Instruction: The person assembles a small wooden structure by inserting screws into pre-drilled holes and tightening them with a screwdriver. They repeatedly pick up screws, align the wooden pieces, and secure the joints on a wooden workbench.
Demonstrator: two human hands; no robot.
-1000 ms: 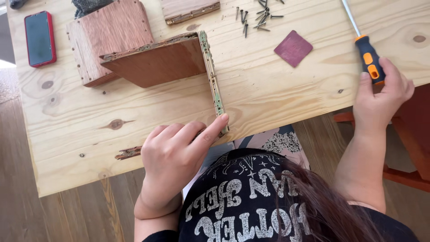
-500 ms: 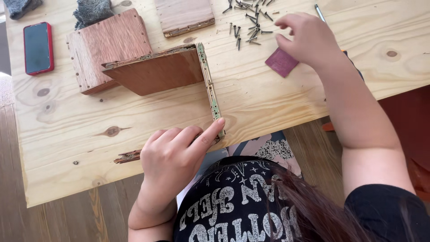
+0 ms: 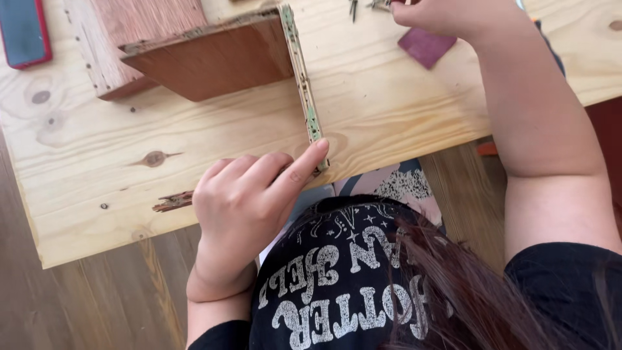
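Head view: the left hand [image 3: 243,204], fingers loosely curled and grasping nothing, presses its forefinger on the near end of the upright wooden strip [image 3: 303,84], which wants firm bracing beside the tabletop's [image 3: 214,149] near edge, while beyond the strip the right hand [image 3: 447,16] closes over loose nails [image 3: 353,6], its grip unclear, with bare board between.

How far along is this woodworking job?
Partly done, by the look of it: a reddish-brown panel already stands against the narrow upright strip on the pale board. In hand now: the left hand steadies the strip's near end with a fingertip, while the right hand is at the small nails at the top edge. Whether the strip is fastened cannot be told.
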